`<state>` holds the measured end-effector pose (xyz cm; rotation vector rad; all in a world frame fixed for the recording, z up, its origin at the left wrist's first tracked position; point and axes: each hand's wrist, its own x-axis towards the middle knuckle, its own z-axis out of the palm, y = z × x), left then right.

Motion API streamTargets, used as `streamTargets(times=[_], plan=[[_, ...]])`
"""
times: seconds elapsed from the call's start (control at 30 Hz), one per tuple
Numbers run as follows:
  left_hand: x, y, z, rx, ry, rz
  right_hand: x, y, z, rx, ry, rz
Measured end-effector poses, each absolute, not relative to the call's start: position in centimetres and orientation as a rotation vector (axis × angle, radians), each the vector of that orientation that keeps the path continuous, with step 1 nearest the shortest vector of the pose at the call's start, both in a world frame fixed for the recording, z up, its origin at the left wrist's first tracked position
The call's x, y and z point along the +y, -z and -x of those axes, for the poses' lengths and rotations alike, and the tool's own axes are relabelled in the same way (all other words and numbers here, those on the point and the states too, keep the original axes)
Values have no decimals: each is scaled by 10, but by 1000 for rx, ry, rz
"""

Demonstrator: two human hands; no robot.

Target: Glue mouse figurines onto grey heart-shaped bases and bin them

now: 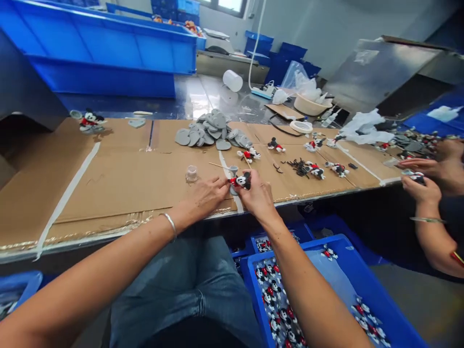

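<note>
A small mouse figurine with black ears, a white face and a red body is held at the table's front edge. My right hand grips it by the head side, fingers closed. My left hand pinches its other side, near a grey cup-like part. Part of a grey base shows under the figurine between my hands. A thin wooden stick lies just behind my fingers. Left of them stands a small clear pot. Beyond is a pile of grey heart-shaped bases, with another mouse figurine in front.
Several figurines and black curved pieces lie to the right on the cardboard. A finished-looking figurine stands far left. Below, a blue crate holds many figurines. At right, a co-worker's hands hold a figurine.
</note>
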<state>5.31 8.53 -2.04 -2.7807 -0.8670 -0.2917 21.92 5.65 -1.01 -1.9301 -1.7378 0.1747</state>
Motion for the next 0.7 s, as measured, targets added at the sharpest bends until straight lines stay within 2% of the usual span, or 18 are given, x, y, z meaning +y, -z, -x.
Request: streamTargets(times=[0.3, 0.7], plan=[[81, 14, -51, -941, 313, 2842, 59, 11, -221, -1754, -168, 1978], [83, 27, -56, -832, 428, 2792, 53, 8, -217, -1793, -179, 1936]])
